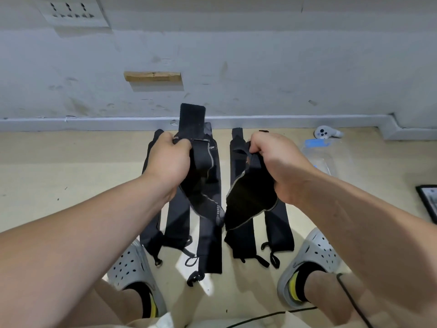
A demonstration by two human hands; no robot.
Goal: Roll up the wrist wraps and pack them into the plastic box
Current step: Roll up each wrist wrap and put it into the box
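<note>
The left hand and right hand are held apart above the floor, each clenched on a black wrist wrap sagging between them. More wraps lie flat beneath; the clear plastic box sits far right

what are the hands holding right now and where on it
Both grip one black wrist wrap: the left hand just below its velcro end, which sticks up, the right hand near the other end. Its middle sags between them.
</note>
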